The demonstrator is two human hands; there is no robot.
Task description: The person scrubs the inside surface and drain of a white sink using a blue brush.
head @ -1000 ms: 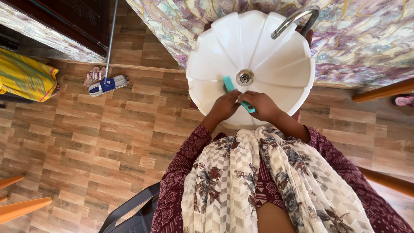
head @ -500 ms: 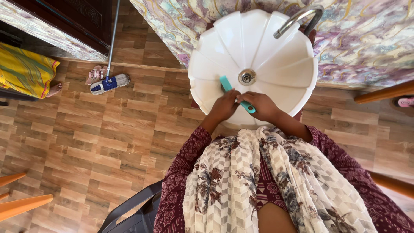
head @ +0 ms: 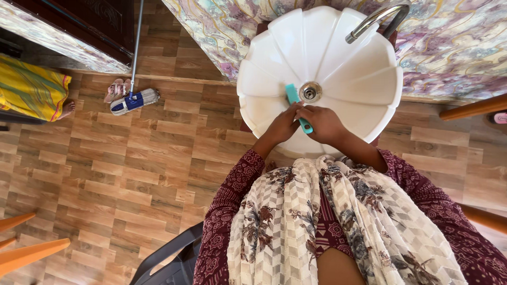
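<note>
**Two hands, one teal brush at a white scalloped basin**

A person in a maroon patterned top and a cream checked floral scarf (head: 338, 221) stands over a white, petal-shaped ceramic washbasin (head: 338, 47), seen from above. Both hands meet at the near side of the bowl. The left hand (head: 282, 126) and the right hand (head: 325, 122) are clenched together around a slim teal plastic scrubbing brush (head: 293, 96): its head lies against the basin's inner wall, just left of the round metal drain (head: 310, 92), while the end of its handle pokes out between the two hands at the near side. The brush runs diagonally, head far and left, handle near and right.

A curved chrome tap (head: 377, 18) arches over the far right rim of the basin, which sits against a marbled purple-and-cream counter (head: 454, 47).

To the left, on the brown wood-plank floor (head: 105, 174), a flat mop with a blue-and-white head (head: 134, 101) rests beside a pink sandal (head: 115, 91). At the far left edge another person's bare foot and yellow garment (head: 31, 89) show. Orange wooden rails (head: 31, 254) cross the near left corner, and a dark grey plastic chair (head: 169, 258) sits just left of the person.
</note>
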